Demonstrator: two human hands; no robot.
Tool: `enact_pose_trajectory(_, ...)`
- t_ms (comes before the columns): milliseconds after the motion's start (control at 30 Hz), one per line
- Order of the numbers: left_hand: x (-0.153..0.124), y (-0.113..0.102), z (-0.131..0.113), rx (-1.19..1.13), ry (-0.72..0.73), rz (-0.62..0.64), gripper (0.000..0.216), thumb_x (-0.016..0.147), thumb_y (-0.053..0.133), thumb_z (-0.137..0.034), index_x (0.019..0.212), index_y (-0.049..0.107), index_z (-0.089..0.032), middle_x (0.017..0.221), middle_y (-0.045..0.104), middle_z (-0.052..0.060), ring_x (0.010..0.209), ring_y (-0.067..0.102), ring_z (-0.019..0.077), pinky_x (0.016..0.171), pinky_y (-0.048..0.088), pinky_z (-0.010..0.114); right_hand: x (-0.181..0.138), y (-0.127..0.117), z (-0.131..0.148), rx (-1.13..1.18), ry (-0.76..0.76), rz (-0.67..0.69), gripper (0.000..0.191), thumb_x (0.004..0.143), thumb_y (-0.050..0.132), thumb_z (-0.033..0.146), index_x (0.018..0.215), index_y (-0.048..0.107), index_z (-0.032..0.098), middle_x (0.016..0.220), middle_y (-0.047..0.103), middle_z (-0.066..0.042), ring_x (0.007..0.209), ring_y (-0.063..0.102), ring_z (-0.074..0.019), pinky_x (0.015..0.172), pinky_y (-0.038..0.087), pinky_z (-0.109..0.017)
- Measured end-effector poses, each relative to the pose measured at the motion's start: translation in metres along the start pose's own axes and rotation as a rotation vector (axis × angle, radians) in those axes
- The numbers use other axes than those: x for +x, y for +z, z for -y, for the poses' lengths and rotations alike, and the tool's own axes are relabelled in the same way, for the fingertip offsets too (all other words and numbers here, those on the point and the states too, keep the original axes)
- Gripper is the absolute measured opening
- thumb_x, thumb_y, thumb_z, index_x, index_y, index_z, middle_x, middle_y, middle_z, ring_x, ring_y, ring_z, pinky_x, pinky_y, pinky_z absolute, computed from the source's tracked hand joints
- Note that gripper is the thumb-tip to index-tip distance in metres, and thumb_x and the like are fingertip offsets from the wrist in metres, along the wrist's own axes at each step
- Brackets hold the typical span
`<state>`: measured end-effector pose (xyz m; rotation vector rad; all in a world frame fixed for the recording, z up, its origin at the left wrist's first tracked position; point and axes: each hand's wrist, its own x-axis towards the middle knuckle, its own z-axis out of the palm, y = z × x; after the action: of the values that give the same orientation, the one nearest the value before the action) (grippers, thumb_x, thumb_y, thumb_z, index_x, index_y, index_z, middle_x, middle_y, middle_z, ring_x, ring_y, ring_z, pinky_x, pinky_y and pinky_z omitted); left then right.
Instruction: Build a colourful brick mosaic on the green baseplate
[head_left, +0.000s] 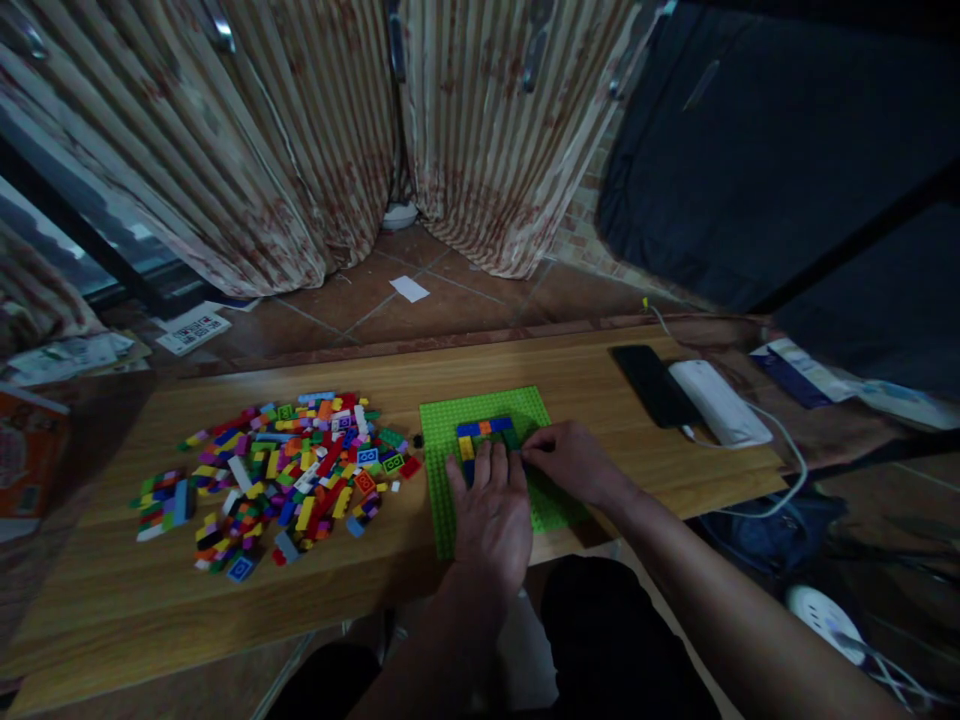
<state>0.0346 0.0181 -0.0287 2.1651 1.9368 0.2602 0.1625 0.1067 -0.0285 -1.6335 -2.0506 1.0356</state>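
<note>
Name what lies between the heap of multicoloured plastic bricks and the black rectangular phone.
In the head view, mainly a bright green studded plastic baseplate bearing blue, orange and yellow bricks, with the left hand and right hand partly over it.

Green studded baseplate (pixel 442 518) flat; multicoloured bricks (pixel 501 425) atop.

Through my camera the room looks dim, striped curtains (pixel 300 150) falling to a brown tiled floor (pixel 360 290), window glass (pixel 97 190) at far left. I also see a brick-patterned wall (pixel 581 225) beside the curtains and a wooden table (pixel 574 375) up close.
</note>
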Motion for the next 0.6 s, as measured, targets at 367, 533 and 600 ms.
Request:
enact_pose_trajectory(367, -0.003, -0.014, 0.034, -0.285, -0.034, -0.296, 0.039, 0.093, 0.045, -0.021, 0.13, 0.055, -0.016, 0.143, 0.048, 0.013, 0.134, 0.039, 0.0288, 0.112, 0.031, 0.054, 0.0, -0.011, 0.001, 0.082, 0.029, -0.205, 0.034, 0.08, 0.054, 0.042, 0.08, 0.073, 0.014, 0.07, 0.071, -0.006, 0.063, 0.061, -0.0171, 0.058, 0.044, -0.028)
enact_pose_trajectory(533, 0.003, -0.031, 0.061, -0.633, -0.182, -0.488, 0.035, 0.095, 0.044, -0.025, 0.125, 0.057, -0.014, 0.13, 0.058, 0.012, 0.124, 0.051, 0.0227, 0.107, 0.041, 0.041, 0.012, 0.003, 0.03, 0.087, -0.15, -0.404, 0.038, 0.087, 0.049, 0.045, 0.094, 0.07, 0.014, 0.089, 0.072, -0.01, 0.08, 0.065, -0.0211, 0.073, 0.049, -0.032)
enact_pose_trajectory(600, 0.003, -0.033, 0.07, -0.732, -0.221, -0.55, 0.033, 0.094, 0.046, -0.028, 0.122, 0.059, -0.016, 0.125, 0.062, 0.011, 0.119, 0.056, 0.0222, 0.104, 0.044, 0.041, 0.018, 0.02, 0.042, -0.002, -0.266, -0.396, 0.041, 0.091, 0.045, 0.047, 0.105, 0.067, 0.015, 0.103, 0.07, -0.012, 0.095, 0.064, -0.0239, 0.085, 0.049, -0.037)
